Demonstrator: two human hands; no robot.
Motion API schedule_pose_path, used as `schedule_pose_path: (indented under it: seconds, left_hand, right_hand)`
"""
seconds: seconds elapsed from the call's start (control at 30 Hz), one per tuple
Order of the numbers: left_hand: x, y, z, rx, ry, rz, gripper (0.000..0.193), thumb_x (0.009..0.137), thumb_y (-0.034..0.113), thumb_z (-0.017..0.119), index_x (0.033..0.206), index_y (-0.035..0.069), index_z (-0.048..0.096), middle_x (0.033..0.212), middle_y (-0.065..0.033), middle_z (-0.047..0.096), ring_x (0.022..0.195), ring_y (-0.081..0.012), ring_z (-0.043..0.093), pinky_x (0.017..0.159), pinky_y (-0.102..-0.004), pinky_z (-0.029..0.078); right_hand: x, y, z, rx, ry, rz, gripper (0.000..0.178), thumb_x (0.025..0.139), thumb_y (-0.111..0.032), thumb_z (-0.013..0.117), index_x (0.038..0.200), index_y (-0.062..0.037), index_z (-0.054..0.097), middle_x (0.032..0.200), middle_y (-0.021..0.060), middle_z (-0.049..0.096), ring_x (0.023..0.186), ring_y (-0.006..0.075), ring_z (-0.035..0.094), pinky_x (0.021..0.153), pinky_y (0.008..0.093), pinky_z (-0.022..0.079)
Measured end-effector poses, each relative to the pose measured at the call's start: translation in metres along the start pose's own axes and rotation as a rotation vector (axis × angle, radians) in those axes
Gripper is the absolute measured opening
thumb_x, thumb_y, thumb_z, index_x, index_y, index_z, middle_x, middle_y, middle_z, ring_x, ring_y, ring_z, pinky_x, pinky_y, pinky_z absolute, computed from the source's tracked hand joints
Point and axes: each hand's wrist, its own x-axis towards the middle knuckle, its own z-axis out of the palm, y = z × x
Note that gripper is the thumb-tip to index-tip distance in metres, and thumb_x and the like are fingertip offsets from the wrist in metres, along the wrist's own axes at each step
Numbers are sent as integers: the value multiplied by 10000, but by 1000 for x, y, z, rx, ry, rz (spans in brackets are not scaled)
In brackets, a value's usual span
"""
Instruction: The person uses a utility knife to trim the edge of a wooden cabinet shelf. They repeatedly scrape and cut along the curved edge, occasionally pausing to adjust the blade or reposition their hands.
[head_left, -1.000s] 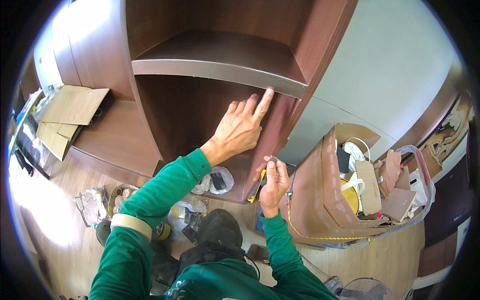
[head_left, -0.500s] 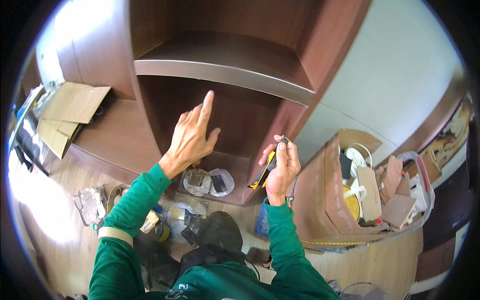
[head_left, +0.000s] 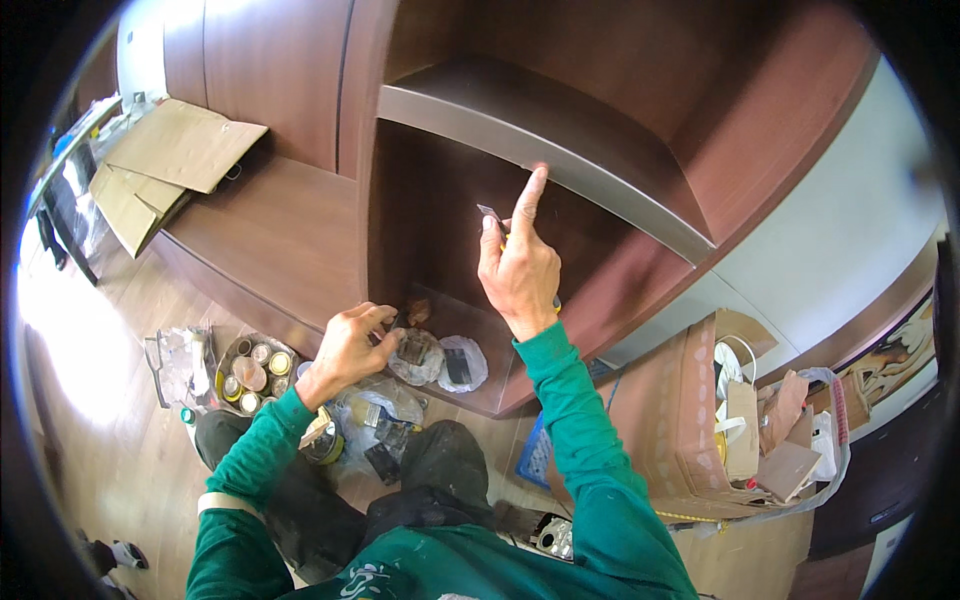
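My right hand (head_left: 520,265) grips a utility knife (head_left: 488,211); its blade shows past the thumb and a bit of yellow handle shows beside the palm. The raised index finger touches the lower side of the pale metallic shelf edge (head_left: 600,190). Lower down, my left hand (head_left: 350,345) hovers by the cabinet's base, fingers loosely curled with the thumb apart. Close to its fingertips stand two plastic-lined containers, one with a greyish lining (head_left: 416,357) and one with a dark flat piece (head_left: 461,364). A small brown scrap (head_left: 418,312) lies behind them.
A large cardboard box (head_left: 640,440) of scraps stands at right. Folded cardboard (head_left: 185,160) rests on the low bench (head_left: 270,230) at left. On the floor are a tray of several small tins (head_left: 256,370), a plastic bag (head_left: 365,410) near my knees and a blue basket (head_left: 535,452).
My left hand has dropped from below the shelf to the cabinet's base. My right hand has risen with the knife and put its index finger to the shelf edge. The view has shifted left.
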Motion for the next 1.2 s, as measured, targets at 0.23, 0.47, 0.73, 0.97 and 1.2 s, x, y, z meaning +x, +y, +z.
schedule_pose_path:
  seconds: [0.23, 0.47, 0.73, 0.97, 1.2]
  left_hand:
    - [-15, -37, -8, -65, 24, 60, 257, 870, 99, 724, 1093, -29, 718, 862, -167, 718, 735, -293, 730, 681, -373, 581]
    - [-48, -94, -39, -65, 33, -237, 71, 872, 49, 639, 902, 10, 690, 826, -211, 681, 781, -391, 698, 688, -453, 556]
    - [-77, -123, -76, 68, 208, -298, 176, 952, 167, 726, 1007, 6, 766, 682, -131, 686, 563, -204, 666, 546, -346, 526]
    - [-93, -65, -64, -321, -80, -463, 254, 931, 76, 719, 1165, -22, 728, 933, -121, 761, 831, -147, 717, 740, -304, 578]
    - [-98, -32, 2, -1029, -429, -546, 464, 868, 124, 799, 1256, -81, 649, 1134, -168, 736, 1116, -235, 690, 940, -352, 550]
  right_hand:
    - [-15, -28, 29, 215, -8, -20, 441, 1014, -187, 585, 1427, -40, 540, 969, 184, 751, 776, 361, 736, 661, 437, 593]
    - [-44, -37, 34, 591, -234, 478, 250, 1063, -221, 574, 1150, -30, 710, 746, 37, 682, 534, 46, 549, 491, 215, 445]
    - [-171, -33, 15, 627, -456, 817, 301, 1079, -257, 543, 1132, 3, 686, 786, 60, 686, 540, 69, 547, 489, 228, 441]
    - [-236, -57, -9, 596, -735, 1155, 356, 1081, -322, 500, 1167, -38, 696, 801, 49, 697, 555, 73, 540, 504, 230, 422]
    - [-207, -80, -2, 839, -806, 904, 363, 1082, -288, 439, 1122, -12, 670, 833, 89, 700, 603, 101, 570, 563, 252, 462]
